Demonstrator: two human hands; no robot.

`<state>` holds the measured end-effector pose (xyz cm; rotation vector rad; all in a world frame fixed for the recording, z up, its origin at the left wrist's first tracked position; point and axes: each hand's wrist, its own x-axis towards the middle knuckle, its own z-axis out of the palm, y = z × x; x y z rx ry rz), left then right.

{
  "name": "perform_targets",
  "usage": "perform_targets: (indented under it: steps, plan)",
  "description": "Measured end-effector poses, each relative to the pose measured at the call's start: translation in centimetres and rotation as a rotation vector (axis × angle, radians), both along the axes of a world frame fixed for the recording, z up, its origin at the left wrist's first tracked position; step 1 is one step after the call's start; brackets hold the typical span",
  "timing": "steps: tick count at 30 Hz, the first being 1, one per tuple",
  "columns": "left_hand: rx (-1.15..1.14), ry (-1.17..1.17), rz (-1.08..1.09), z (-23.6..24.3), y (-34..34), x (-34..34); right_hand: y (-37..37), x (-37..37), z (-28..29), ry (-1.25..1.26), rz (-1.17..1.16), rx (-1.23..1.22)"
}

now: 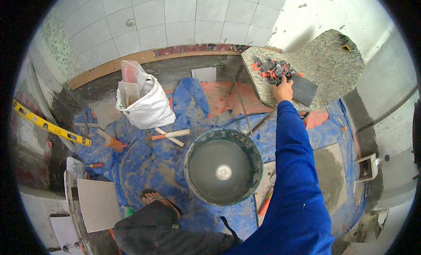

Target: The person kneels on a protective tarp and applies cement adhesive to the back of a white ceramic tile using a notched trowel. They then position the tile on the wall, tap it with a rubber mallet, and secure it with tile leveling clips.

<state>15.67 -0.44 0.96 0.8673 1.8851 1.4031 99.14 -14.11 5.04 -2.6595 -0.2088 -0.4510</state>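
Note:
My right hand [283,90], in a blue sleeve, reaches out to a speckled stone slab [335,62] at the far right. Its fingers bend down into a heap of small black and red plastic pieces [271,67], perhaps tile-levelling clips and wedges. The fingertips are partly lost among the pieces, and whatever they pinch is too small to make out. Beside the hand lies a dark flat rectangular plate [304,90]. Nothing of my left hand shows.
A bucket of grey, watery liquid [210,167] stands on the blue tarp [144,163]. Farther left are a white sack [149,106], crossed hammers [172,135] and a yellow spirit level [52,128]. A ribbed tile [98,205] leans near my leg; a mortar-coated tile [330,176] lies right.

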Motion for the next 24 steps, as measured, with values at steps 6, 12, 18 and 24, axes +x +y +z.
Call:
perform_targets:
  steps: [6, 12, 18, 24]
  plan:
    - [-0.003, 0.039, 0.036, 1.8, -0.1, -0.6, 0.3, 2.3, -1.2, -0.042, -0.010, -0.084]
    - [0.019, 0.064, 0.063, 3.3, -0.3, -1.6, 0.0, 2.6, -2.4, -0.201, -0.011, 0.196]
    - [0.051, 0.081, 0.096, 5.6, -1.3, -3.3, -0.9, 2.3, -2.2, 0.006, 0.079, 1.026]
    - [0.128, 0.084, 0.181, 9.3, -3.5, -7.4, -0.9, -4.7, 0.8, 0.602, 0.604, 1.873]
